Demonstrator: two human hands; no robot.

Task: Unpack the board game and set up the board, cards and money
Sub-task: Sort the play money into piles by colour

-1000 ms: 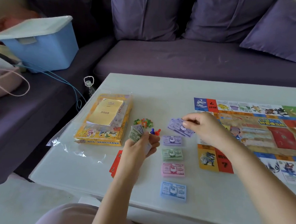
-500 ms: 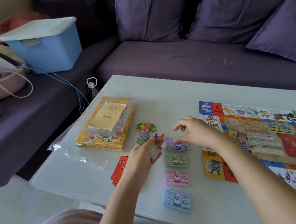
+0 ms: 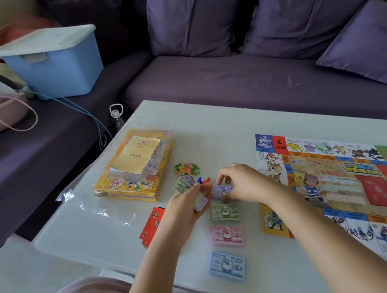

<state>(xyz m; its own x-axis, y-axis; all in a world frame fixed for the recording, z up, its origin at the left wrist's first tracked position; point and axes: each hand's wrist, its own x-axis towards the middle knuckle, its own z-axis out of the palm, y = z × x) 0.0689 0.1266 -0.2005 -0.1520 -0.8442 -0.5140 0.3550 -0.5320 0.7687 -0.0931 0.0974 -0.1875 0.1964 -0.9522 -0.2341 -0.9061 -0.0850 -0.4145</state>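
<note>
Purple notes point(image 3: 221, 191): pinched under right hand point(image 3: 240, 181) fingers; best squared flush before release. Left hand point(image 3: 185, 204) fingers clamp unsorted notes point(image 3: 182, 185).

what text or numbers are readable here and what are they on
"500": blue money stack.
"1000": pink money stack.
"?", upside down: red board square.
"000" after an unclear first digit: green money stack.
Too blurred: purple money stack pinched by the right hand, bills held in the left hand, booklet, red cards, board title.
</note>
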